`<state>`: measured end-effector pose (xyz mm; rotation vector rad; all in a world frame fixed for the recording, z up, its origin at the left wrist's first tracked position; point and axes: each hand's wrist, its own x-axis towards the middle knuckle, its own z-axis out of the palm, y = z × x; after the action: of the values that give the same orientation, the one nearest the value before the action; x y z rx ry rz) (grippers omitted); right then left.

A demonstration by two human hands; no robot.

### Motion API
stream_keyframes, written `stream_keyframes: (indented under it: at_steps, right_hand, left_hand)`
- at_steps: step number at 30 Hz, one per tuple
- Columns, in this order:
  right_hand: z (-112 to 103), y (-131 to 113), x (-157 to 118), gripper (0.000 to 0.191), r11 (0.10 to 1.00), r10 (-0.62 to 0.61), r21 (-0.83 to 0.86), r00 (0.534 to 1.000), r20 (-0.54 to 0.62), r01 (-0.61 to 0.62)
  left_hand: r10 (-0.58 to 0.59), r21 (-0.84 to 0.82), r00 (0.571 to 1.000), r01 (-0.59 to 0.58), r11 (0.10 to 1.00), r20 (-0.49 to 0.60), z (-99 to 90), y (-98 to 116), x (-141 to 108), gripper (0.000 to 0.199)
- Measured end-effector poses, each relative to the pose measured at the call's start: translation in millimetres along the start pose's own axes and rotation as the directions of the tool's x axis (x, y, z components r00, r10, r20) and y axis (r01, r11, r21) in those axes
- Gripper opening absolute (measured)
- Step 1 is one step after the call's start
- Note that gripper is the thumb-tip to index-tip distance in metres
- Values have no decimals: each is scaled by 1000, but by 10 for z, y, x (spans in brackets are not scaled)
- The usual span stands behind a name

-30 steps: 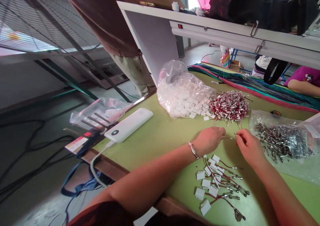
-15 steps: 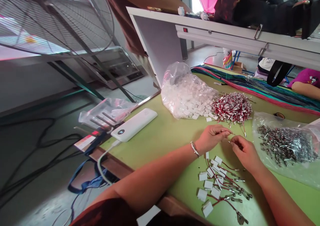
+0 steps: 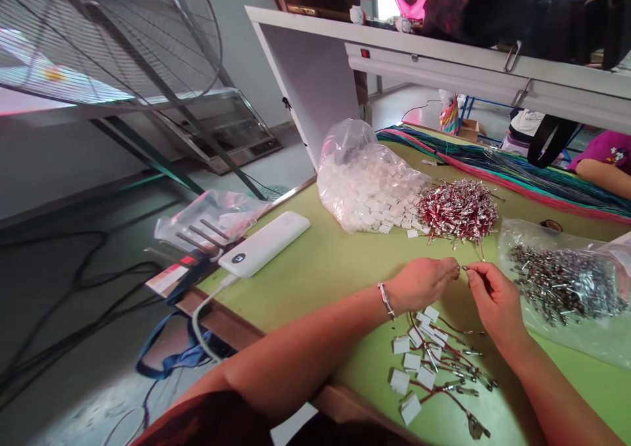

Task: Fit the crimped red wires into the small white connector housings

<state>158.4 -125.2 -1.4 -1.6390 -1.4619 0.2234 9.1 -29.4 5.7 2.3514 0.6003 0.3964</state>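
My left hand point(image 3: 430, 282), a bracelet on its wrist, is closed, its fingertips pinching the metal-tipped end of a thin wire that is mostly hidden. Facing it, my right hand point(image 3: 497, 301) pinches a small dark metal piece point(image 3: 465, 268) between thumb and forefinger. The two sets of fingertips almost meet above the green tabletop point(image 3: 315, 288). Below them lie several short red wires point(image 3: 446, 362) with white plastic connectors point(image 3: 411, 362) at one end and metal ends at the other. A pile of short red wires with metal terminals point(image 3: 458, 211) sits just beyond my hands.
A clear bag of white connectors point(image 3: 367, 183) spills open behind the left hand. On the right, a plastic bag point(image 3: 566, 285) carries many small metal parts. A white power bank point(image 3: 266, 244) lies left. Long coloured wires point(image 3: 513, 167) span the back; a fan point(image 3: 113, 45) stands left.
My left hand has moved slightly down and turned, its back now more toward me. My right hand has shifted slightly right and up, its fingertips now level with the left's.
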Motion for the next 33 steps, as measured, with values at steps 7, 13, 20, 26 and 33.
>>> stream_keyframes:
  at_steps: [7, 13, 20, 26, 33]
  right_hand:
    - [-32, -18, 35, 17, 997, -74, -23, 993, 95, 76]
    - [-14, -19, 32, 22, 983, 103, 141, 987, 122, -120]
    - [-22, 37, 9, 25, 985, 121, 107, 984, 133, -135]
    - [18, 122, 6, 27, 978, 131, 136, 973, 188, -158]
    - [-53, 133, 56, 29, 981, 148, 57, 902, 406, -187]
  left_hand:
    - [-25, 91, 999, 23, 996, 20, 21, -57, 18, 24]
    - [29, 65, 999, -31, 997, 38, -16, -67, 22, 27]
    - [50, 169, 998, -54, 984, 25, 11, -73, 11, 28]
    - [52, 343, 997, -68, 937, 55, -19, -100, 7, 22]
    - [201, 576, 958, -284, 766, 206, -61, -117, -1, 8]
